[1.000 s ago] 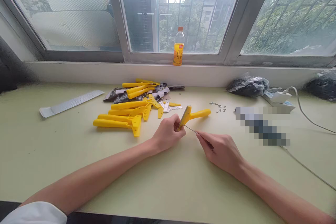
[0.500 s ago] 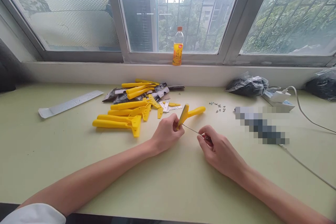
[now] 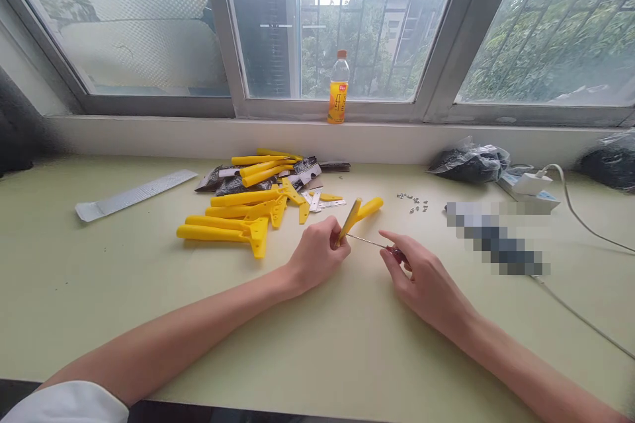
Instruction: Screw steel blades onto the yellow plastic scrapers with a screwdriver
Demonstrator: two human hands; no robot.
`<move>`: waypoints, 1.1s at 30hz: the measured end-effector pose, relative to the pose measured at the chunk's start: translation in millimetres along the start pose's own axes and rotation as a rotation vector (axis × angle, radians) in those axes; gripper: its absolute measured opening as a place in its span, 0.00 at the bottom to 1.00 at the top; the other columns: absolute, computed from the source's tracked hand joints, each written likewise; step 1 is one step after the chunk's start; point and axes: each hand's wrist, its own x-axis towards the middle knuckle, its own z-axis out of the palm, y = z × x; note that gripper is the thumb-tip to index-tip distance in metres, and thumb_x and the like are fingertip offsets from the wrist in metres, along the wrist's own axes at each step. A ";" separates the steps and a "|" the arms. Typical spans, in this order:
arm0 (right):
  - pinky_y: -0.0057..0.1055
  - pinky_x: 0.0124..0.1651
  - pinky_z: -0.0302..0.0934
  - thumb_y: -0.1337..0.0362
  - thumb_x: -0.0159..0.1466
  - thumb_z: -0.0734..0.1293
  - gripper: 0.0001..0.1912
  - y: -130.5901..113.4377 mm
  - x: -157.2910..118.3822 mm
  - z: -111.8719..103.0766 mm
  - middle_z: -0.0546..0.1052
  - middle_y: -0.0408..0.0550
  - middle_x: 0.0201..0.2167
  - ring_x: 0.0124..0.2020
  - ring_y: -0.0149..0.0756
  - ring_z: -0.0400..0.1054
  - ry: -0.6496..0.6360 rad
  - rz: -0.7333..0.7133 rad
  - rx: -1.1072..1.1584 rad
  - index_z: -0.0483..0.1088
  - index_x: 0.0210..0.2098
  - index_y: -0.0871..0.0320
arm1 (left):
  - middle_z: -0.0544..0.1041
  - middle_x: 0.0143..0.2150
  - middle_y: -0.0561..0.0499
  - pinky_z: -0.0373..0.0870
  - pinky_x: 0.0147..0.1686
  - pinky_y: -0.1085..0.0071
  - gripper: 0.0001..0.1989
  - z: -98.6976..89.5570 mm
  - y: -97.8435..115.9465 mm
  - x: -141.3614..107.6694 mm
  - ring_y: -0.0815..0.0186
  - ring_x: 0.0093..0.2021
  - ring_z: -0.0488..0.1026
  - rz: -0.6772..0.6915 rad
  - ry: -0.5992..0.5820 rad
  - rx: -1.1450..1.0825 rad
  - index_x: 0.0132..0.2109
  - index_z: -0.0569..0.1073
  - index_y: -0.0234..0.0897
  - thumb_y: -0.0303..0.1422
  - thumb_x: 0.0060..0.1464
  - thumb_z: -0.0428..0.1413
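Note:
My left hand (image 3: pixel 325 248) is closed around the head of a yellow plastic scraper (image 3: pixel 370 208), its handle pointing up and to the right. A screwdriver (image 3: pixel 367 241) with a thin metal shaft and a red handle sits in my right hand (image 3: pixel 417 271). Its tip meets the scraper's head close to my left fingers; the exact contact spot is too small to make out. My right index finger is stretched out off the handle, while the thumb and other fingers keep hold of it. Left of my hands lie several more yellow scrapers (image 3: pixel 218 232) in a loose pile.
Several small screws (image 3: pixel 413 200) are scattered right of the scraper. Dark plastic packets (image 3: pixel 233 184) and white blades (image 3: pixel 315 201) lie around the pile. A silvery strip (image 3: pixel 139 195) rests at left, bagged black items (image 3: pixel 469 162) and a charger (image 3: pixel 532 182) at right. A drink bottle (image 3: pixel 338 96) stands on the sill.
My right index finger has lifted and straightened off the screwdriver handle. The scraper has tilted slightly in my left hand, and my right hand has shifted a little to the right.

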 end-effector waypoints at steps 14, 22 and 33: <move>0.30 0.31 0.60 0.56 0.74 0.56 0.09 -9.9 -1.5 2.0 0.68 0.40 0.27 0.25 0.35 0.62 -0.049 0.025 0.000 0.59 0.48 0.52 | 0.70 0.25 0.57 0.60 0.22 0.72 0.09 -0.8 -1.9 1.6 0.70 0.21 0.66 -0.160 -0.004 -0.168 0.34 0.63 0.40 0.34 0.55 0.57; 0.33 0.34 0.61 0.56 0.74 0.58 0.14 3.2 3.4 0.0 0.79 0.49 0.35 0.32 0.38 0.71 0.021 -0.027 -0.094 0.71 0.39 0.55 | 0.70 0.26 0.56 0.60 0.23 0.72 0.07 -1.1 -3.4 1.9 0.70 0.23 0.66 -0.086 0.006 -0.101 0.34 0.63 0.40 0.32 0.55 0.57; 0.28 0.29 0.59 0.57 0.75 0.57 0.10 -2.3 2.8 -3.2 0.75 0.43 0.28 0.25 0.34 0.67 -0.027 -0.068 -0.074 0.65 0.42 0.55 | 0.70 0.26 0.57 0.61 0.22 0.72 0.09 -2.6 -0.9 1.9 0.70 0.21 0.68 -0.142 -0.020 -0.157 0.34 0.62 0.40 0.33 0.56 0.56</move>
